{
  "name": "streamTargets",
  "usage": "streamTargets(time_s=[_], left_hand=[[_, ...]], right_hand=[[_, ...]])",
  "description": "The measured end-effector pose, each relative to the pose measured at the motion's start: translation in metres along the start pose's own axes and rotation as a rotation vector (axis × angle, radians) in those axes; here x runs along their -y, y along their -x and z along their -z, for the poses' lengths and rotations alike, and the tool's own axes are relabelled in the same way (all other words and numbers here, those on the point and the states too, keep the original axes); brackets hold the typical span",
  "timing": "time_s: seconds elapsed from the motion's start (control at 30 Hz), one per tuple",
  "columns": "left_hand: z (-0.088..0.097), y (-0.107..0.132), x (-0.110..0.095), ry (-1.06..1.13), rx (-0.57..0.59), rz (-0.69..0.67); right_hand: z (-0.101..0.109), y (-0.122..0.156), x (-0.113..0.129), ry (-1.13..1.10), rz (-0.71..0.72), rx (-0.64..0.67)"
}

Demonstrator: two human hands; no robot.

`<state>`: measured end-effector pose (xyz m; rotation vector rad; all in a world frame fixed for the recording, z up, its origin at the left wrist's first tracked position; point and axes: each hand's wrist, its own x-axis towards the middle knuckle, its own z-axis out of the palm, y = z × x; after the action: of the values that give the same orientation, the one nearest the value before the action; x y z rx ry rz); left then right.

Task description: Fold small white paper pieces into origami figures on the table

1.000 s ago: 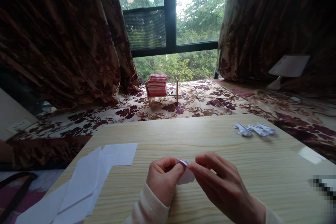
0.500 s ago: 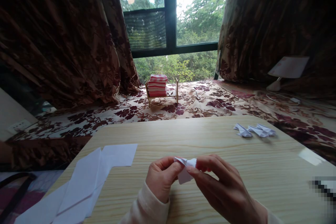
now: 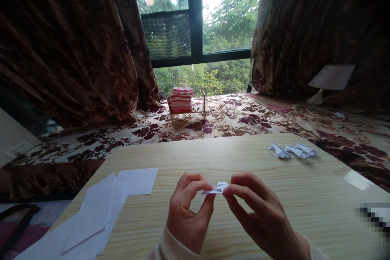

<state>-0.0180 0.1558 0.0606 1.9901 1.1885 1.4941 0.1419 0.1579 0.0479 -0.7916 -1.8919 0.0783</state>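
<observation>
A small folded white paper piece (image 3: 217, 188) is held just above the light wooden table (image 3: 195, 154), near its front edge. My left hand (image 3: 188, 213) pinches the piece's left end between thumb and forefinger. My right hand (image 3: 258, 213) pinches its right end, fingers curled. The paper lies nearly flat and edge-on between the two pinches. Both wrists wear cream sleeves.
Several flat white paper sheets (image 3: 100, 207) lie overlapped at the table's front left. Finished folded paper pieces (image 3: 292, 150) sit at the far right. Beyond the table are a floral cloth, a small wooden rack with striped fabric (image 3: 182, 99), a lamp (image 3: 330, 79), curtains and a window.
The paper piece has turned from hanging down between my fingers to lying flat and stretched between the two pinches. My left fingers have risen and my hands have drawn slightly apart.
</observation>
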Motion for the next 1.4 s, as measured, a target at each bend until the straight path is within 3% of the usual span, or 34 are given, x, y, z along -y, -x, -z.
streamTargets(time_s=[0.23,0.4,0.5,0.63,0.7,0.77,0.83,0.9,0.97,1.1,1.4], left_hand=[[0.002,0.003,0.006,-0.054,-0.031,-0.069],[0.005,0.002,0.007,-0.087,-0.024,-0.187],[0.007,0.001,0.006,-0.131,-0.035,-0.221],[0.007,0.003,0.006,-0.148,-0.022,-0.241],[0.004,0.004,0.008,-0.126,-0.026,-0.221],[0.0,0.005,0.01,-0.023,-0.083,-0.112],[-0.004,0.005,0.012,0.156,-0.131,0.14],[-0.008,0.004,0.012,0.344,-0.101,0.439],[-0.01,0.003,0.011,0.47,-0.021,0.611],[-0.011,0.002,0.009,0.592,0.043,0.638],[-0.012,0.002,0.015,0.677,0.03,0.754]], right_hand=[[-0.001,0.0,-0.001,0.004,-0.004,0.03],[-0.002,-0.002,0.001,-0.062,-0.107,0.0],[-0.002,-0.005,0.003,-0.177,-0.316,0.004],[-0.002,-0.01,0.003,-0.484,-0.729,0.207],[-0.003,-0.01,0.003,-0.64,-0.854,0.247],[-0.005,-0.009,0.003,-0.741,-0.919,0.186],[-0.007,-0.008,0.002,-0.802,-0.97,0.084],[-0.009,-0.007,0.001,-0.851,-1.023,0.004],[-0.012,-0.006,0.0,-0.888,-1.06,-0.017],[-0.015,-0.006,0.004,-0.897,-1.061,0.071],[-0.012,-0.007,0.006,-0.839,-1.012,0.126]])
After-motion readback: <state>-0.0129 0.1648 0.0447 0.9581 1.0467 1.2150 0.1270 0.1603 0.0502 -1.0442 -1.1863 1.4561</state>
